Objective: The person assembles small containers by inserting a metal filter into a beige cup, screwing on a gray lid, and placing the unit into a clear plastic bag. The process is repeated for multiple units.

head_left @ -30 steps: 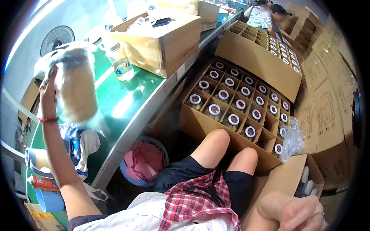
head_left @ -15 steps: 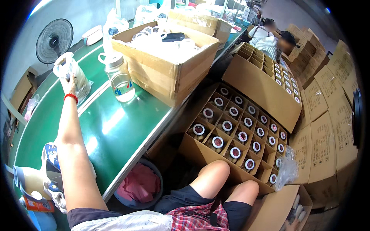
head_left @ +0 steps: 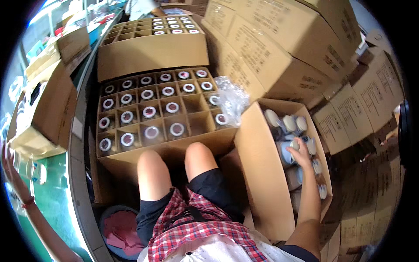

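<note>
My right hand (head_left: 300, 153) reaches into an open carton (head_left: 266, 174) at my right. Its fingers close around the pale lid of a bluish bottle (head_left: 286, 153). Several similar lidded bottles stand close together around it. At the far left edge, my left hand (head_left: 14, 172), with a red bracelet at the wrist, is held over the green work surface (head_left: 54, 196). Its fingers look stretched out, partly cut off by the picture's rim. Close beside it stands a clear drinking bottle (head_left: 38, 172), partly hidden by that hand.
Ahead of my knees sits a divided carton (head_left: 174, 146) of jars with round white-rimmed lids; crumpled clear plastic (head_left: 231, 98) lies on its right corner. Another divided carton (head_left: 152, 54) stands behind. Stacked boxes (head_left: 279, 56) rise at the right. A bin (head_left: 120, 231) holds pink material.
The view has swung to the right. My left hand has come off the white plastic bag it was touching. My right hand, barely visible before, now shows gripping a bottle in the carton.
</note>
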### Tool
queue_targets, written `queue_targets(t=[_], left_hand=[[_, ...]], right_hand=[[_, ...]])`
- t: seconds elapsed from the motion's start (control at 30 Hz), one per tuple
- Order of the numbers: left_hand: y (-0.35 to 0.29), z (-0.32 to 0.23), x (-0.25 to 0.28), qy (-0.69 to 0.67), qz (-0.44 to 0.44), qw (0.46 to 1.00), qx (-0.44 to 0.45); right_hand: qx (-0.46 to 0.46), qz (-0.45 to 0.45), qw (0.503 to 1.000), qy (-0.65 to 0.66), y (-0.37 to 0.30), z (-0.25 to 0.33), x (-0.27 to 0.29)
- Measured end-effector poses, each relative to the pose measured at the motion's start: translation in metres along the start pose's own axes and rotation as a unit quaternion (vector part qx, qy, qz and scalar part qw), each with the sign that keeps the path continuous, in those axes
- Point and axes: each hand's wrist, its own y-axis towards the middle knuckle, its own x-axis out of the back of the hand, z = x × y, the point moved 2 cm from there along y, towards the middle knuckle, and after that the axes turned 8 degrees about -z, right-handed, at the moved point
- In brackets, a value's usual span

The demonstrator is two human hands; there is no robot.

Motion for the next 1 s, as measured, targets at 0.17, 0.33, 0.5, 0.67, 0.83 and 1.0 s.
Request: queue_targets(t=[0.17, 0.33, 0.5, 0.67, 0.83, 1.0], left_hand=[[-0.089, -0.165, -0.174, -0.161, 0.287, 0.937, 0.116], [-0.206, -0.273, -0.261, -0.319, 0.527, 0.768, 0.175], [-0.255, -0.307, -0.273, -0.531, 0.338, 0.743, 0.227], [-0.264, -0.26, -0.264, -0.631, 0.149, 0.604, 0.464], [-0.286, -0.239, -0.258, -0.477, 0.296, 0.682, 0.468], [-0.283, -0.246, -0.286, -0.373, 0.33, 0.801, 0.333]], right_hand=[[0.069, -0.119, 0.981, 0.137, -0.043, 0.073, 0.109], [0.085, -0.216, 0.952, 0.199, -0.101, 0.114, 0.138], [-0.02, -0.034, 0.776, 0.629, -0.13, 0.125, 0.027], [0.073, 0.416, 0.85, 0.316, -0.217, 0.171, -0.147], [0.212, 0.223, 0.875, 0.375, -0.174, 0.261, -0.123], [0.337, 0.256, 0.856, 0.295, -0.141, 0.342, -0.12]])
